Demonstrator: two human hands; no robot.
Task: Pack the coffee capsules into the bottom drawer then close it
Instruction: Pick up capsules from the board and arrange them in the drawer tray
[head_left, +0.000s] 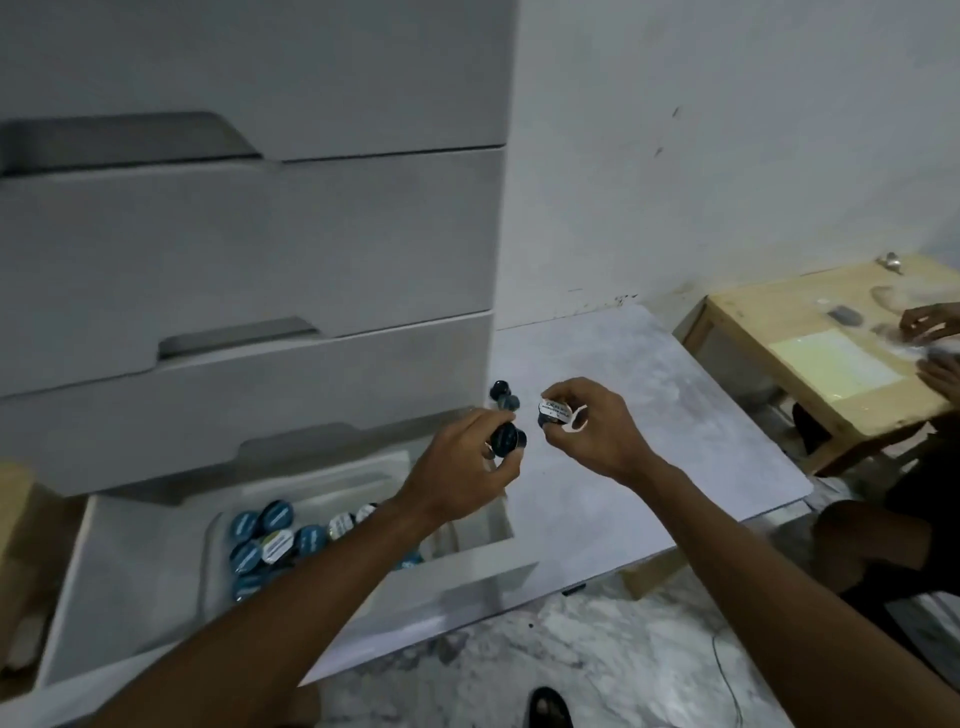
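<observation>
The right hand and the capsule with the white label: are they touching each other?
Touching. The head view shows the right hand with its fingers closed around the white-labelled capsule, held above the grey board.

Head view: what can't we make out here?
- Count of blue-lidded round coffee capsules in the open white bottom drawer: left forearm covers part of the pile.
- Left hand load: fingers hide how many dark capsules it holds.
- Label text on the capsule in the right hand: blurred, too small.
</observation>
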